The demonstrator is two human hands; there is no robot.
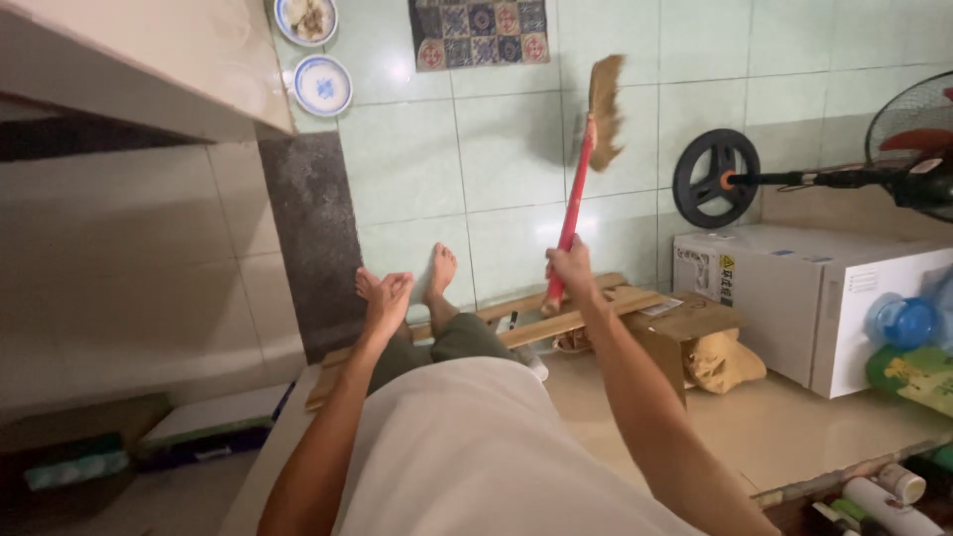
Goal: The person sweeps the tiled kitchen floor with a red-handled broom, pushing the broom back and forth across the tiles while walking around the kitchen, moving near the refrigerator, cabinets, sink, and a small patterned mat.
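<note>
Head view: right hand [573, 266] is gripping the broom [588, 159] low on its red handle, bristles hanging out over the green floor tiles [506, 149]. Looks light and stiff, with soft bristles. Left hand [387, 298] is hanging open, holding nothing.

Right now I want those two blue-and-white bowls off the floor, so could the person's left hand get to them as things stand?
Probably not without stepping forward. The left hand is open and empty, held near the bare feet, while the two blue-and-white bowls sit well beyond on the green tiled floor. Nothing blocks the way; they just look too far.
</note>
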